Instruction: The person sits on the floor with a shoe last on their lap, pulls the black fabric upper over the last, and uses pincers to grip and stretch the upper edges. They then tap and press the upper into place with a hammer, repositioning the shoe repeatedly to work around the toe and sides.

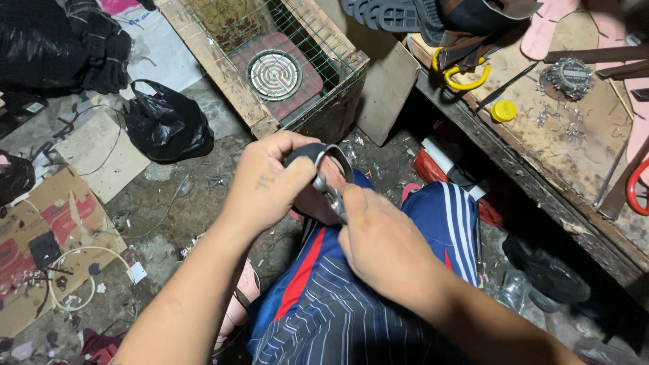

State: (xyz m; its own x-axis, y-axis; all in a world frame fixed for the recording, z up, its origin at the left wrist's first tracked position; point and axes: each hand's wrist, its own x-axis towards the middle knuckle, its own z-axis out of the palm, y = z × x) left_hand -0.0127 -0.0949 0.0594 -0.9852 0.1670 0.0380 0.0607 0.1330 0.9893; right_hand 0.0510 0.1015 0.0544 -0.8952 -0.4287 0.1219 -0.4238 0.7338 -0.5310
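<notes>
Head view, the only one you've got: your left hand (270,182) sits just left of frame centre, fingers curled tight around a dark strap piece (304,154) that pokes out at 1 o'clock from the fist. Your right hand (382,247) is at 4 o'clock from it, fingers closed on a metal tool, looks like scissors or pliers (331,189), whose tip meets the strap between the two hands. I can't tell whether the tool's blades are open or bitten down; the thumb hides the pivot. Behind the tool there's a pinkish sole or pad (318,203), touching the left palm; how it joins the strap isn't visible.

Step in hand, as I read it: trimming or working the strap end at the sole, mid-cut, not finished.

Next move calls for: firm left-hand pinch so the strap doesn't twist, tool tip kept on the strap edge and clear of your left thumb, short controlled squeeze.

Surroundings: wire-mesh wooden crate (270,61) with a round grille at 12 o'clock, black plastic bag (165,122) at 10 o'clock, workbench (574,142) at 2 o'clock carrying a yellow cap (503,111), yellow-handled scissors (463,74) and dark soles (392,13). Your striped blue shorts (351,297) fill 6 o'clock, under both hands. Floor is littered with scraps; cardboard (47,236) at 8 o'clock.
</notes>
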